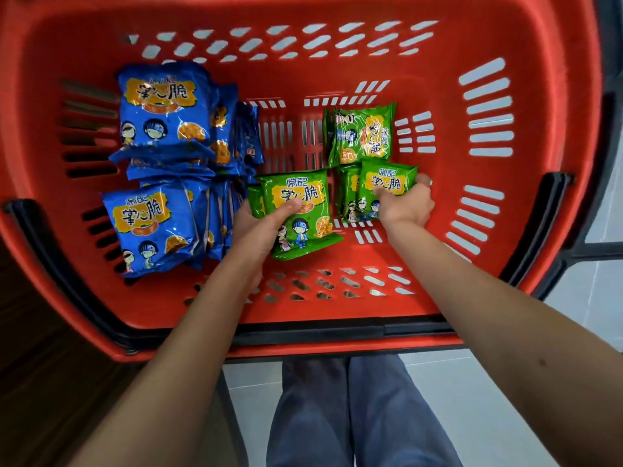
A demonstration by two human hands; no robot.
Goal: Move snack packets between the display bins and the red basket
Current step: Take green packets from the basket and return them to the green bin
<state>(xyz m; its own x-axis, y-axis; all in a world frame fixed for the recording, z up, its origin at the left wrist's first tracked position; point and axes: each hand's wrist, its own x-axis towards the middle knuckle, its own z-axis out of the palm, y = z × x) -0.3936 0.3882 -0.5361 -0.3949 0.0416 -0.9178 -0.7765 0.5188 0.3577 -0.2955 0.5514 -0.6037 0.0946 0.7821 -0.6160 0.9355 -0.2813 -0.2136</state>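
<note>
The red basket (505, 298) rim is cropped; stacked blue packets (215, 210) hide one another.

Basket (505, 45): red w/ black rim trim. Packets at its left (161, 106): blue, orange label, cartoon kids. Packets at its middle/right (362, 136): green, same orange label + cartoon kids.

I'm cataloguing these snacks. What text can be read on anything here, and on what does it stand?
"常記" over "掌心脆": green packet in the left hand.
Same: green packet in the right hand.
"掌心脆": blue packets.
Smaller print: too blurred.
Red basket: no text.
</note>
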